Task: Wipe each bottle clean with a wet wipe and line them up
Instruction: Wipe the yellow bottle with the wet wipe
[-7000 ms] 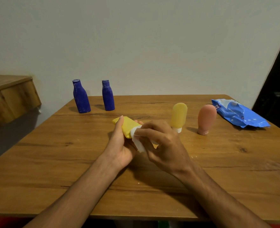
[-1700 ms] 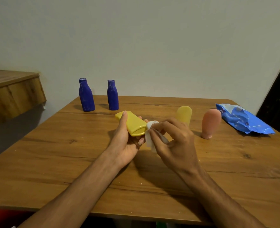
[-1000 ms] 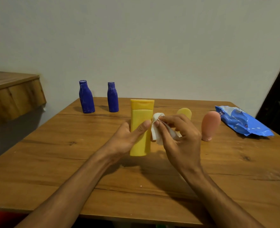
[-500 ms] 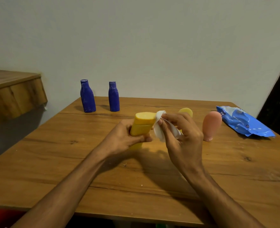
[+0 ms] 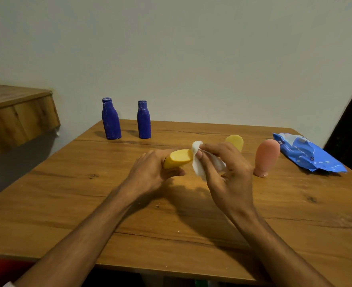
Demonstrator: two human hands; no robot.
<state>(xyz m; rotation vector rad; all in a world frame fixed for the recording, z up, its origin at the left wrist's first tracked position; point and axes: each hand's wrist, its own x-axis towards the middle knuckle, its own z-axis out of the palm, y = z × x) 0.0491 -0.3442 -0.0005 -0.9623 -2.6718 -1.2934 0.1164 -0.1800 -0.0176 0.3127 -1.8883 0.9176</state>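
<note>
Above the table (image 5: pixel 67 204) centre, we are gripping the yellow bottle (image 5: pixel 178 158) in our left hand (image 5: pixel 150 175), our right hand (image 5: pixel 226 172) pinching the wet wipe (image 5: pixel 197 160) against it. Far left: two blue bottles (image 5: pixel 111 121). Right: yellow tube (image 5: pixel 235 141) partly hidden by our fingers, pink bottle (image 5: pixel 267 156), wipes pack (image 5: pixel 307 154).

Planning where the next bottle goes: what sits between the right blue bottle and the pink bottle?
In the head view: the small yellow bottle; nearer, the right hand with the wipe.

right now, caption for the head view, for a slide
Left hand holds yellow bottle; right hand wipes it with wet wipe.
</note>
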